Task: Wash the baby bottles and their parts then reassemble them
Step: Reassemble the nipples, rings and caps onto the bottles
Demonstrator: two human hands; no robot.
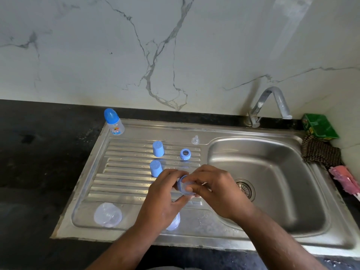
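Over the steel drainboard (pixel 120 184), my left hand (pixel 163 197) grips a blue screw ring (pixel 183 187). My right hand (pixel 212 190) pinches something clear inside that ring, mostly hidden by the fingers. A clear bottle body (pixel 174 223) shows just below my left hand; whether it is held or resting I cannot tell. Another clear bottle body (pixel 107 214) lies at the drainboard's front left. Two blue caps (pixel 158 149) (pixel 155 168) stand upside down, a second blue ring (pixel 185 154) and a clear teat (pixel 195 140) lie further back. An assembled bottle (pixel 114 121) stands at the back left corner.
The sink basin (pixel 272 172) with its drain (pixel 245 189) is to the right, the tap (pixel 272 100) behind it. A green box (pixel 319 125), a checked cloth (pixel 319 151) and a pink brush (pixel 344 180) sit at the right edge. Black counter (pixel 39 152) spreads left.
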